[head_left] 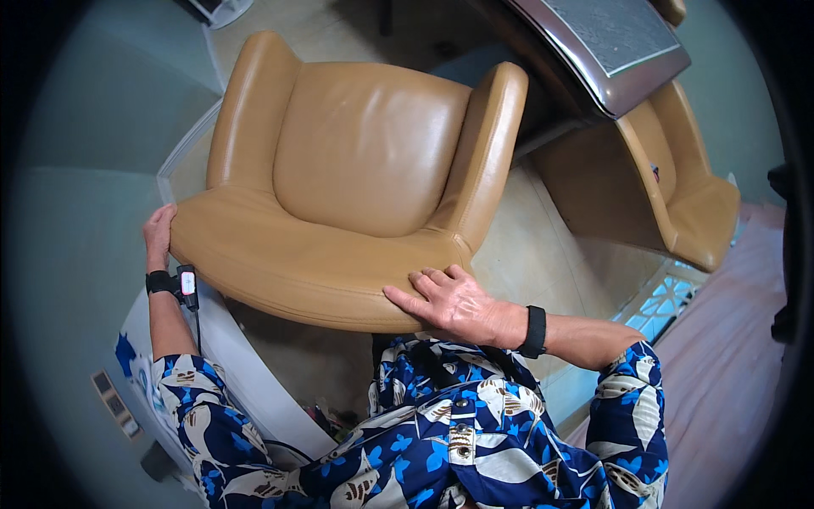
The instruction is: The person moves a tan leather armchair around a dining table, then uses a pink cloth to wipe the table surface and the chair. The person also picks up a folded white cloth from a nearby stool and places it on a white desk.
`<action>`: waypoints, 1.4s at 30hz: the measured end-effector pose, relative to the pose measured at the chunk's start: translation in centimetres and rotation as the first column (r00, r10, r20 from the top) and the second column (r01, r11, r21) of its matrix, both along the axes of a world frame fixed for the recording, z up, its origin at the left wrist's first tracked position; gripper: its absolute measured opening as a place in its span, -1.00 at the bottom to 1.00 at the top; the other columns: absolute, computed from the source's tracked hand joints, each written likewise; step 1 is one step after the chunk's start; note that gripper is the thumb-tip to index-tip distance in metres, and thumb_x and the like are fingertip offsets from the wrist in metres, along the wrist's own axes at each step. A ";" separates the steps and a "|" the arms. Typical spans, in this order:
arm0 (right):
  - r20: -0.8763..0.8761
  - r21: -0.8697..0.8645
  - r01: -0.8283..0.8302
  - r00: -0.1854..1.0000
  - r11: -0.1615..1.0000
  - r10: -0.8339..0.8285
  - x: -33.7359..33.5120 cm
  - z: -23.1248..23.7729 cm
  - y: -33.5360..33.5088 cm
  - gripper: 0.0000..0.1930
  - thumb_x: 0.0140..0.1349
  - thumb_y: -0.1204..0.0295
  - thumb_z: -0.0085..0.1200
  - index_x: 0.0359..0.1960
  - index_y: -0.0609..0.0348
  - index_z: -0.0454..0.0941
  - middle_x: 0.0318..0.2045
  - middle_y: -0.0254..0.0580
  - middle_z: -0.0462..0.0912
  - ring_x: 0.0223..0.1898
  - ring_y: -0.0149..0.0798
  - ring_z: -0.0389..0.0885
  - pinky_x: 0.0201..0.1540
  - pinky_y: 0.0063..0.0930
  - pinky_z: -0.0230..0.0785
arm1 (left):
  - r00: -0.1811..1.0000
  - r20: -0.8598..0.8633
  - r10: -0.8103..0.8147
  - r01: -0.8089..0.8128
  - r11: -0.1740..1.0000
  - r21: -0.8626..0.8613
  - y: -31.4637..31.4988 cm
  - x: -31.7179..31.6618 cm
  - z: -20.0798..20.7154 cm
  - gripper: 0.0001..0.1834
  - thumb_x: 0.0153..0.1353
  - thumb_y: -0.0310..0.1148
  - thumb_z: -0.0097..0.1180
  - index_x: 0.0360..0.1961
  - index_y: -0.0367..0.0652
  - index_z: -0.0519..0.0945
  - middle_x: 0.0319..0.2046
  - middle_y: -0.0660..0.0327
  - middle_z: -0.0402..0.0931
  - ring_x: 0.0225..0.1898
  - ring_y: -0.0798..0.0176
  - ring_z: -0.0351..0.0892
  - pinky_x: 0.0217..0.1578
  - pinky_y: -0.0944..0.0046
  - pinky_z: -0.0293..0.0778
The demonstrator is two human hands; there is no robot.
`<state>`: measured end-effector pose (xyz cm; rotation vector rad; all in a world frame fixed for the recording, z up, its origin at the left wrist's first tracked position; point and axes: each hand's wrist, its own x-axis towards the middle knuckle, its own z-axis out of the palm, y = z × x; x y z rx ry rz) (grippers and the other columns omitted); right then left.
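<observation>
Of two clearly visible tan leather armchairs with curved wraparound backs, the nearer chair (314, 263) stands towards eleven o'clock, seat opening just past twelve, its long back running roughly nine to three. Two hands touch it: the right hand (462, 307) holds the rim near five o'clock, fingers curled over; the left hand (158, 239) meets the nine o'clock end, its grip impossible to tell. The second chair (598, 182) stands between two and three, beside one glossy brown-edged table with a grey panel (615, 34).
</observation>
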<state>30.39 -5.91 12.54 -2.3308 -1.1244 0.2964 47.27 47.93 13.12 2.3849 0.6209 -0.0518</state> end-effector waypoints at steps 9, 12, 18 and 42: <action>-0.076 -0.061 -0.142 0.988 0.988 0.137 5.9 0.9 -0.7 -0.19 -0.17 0.33 0.23 0.24 0.01 0.20 -0.07 -0.02 0.46 -0.02 -0.08 0.46 -0.02 -0.21 0.27 | 0.983 0.081 0.162 -0.155 0.984 -0.087 1.8 -2.6 -1.5 -0.66 0.08 -0.28 0.15 -0.18 -0.31 0.60 -0.26 0.21 0.60 -0.22 0.36 0.51 -0.12 0.41 0.39; 0.012 -0.055 -0.167 0.986 0.984 0.168 8.1 0.3 -1.3 -0.30 -0.06 0.36 0.14 0.22 -0.02 0.23 -0.15 -0.07 0.47 -0.15 -0.16 0.49 -0.17 -0.29 0.29 | 0.975 0.092 0.200 -0.196 0.979 -0.046 0.9 -3.3 -2.6 -0.66 0.08 -0.29 0.15 -0.18 -0.32 0.60 -0.26 0.21 0.60 -0.23 0.37 0.51 -0.12 0.41 0.39; -0.078 -0.048 -0.196 0.978 0.979 0.192 11.0 -0.4 0.1 -0.19 -0.20 0.33 0.25 0.23 -0.06 0.22 -0.23 -0.17 0.46 -0.21 -0.16 0.48 -0.17 -0.30 0.29 | 0.969 0.087 0.231 -0.228 0.973 -0.045 4.1 -4.8 -4.2 -0.64 0.10 -0.27 0.12 -0.16 -0.33 0.59 -0.24 0.18 0.60 -0.20 0.35 0.51 -0.09 0.39 0.38; -0.255 0.227 -0.241 0.921 0.944 0.296 20.0 -3.4 3.8 -0.27 -0.22 0.15 0.33 0.05 0.16 0.37 -0.20 -0.09 0.47 -0.12 -0.03 0.44 -0.04 -0.22 0.31 | 0.885 -0.059 0.461 -0.462 0.887 0.005 7.4 -17.9 -5.2 -0.66 0.22 -0.23 -0.03 -0.31 -0.36 0.56 -0.36 0.24 0.53 -0.30 0.36 0.42 -0.21 0.32 0.36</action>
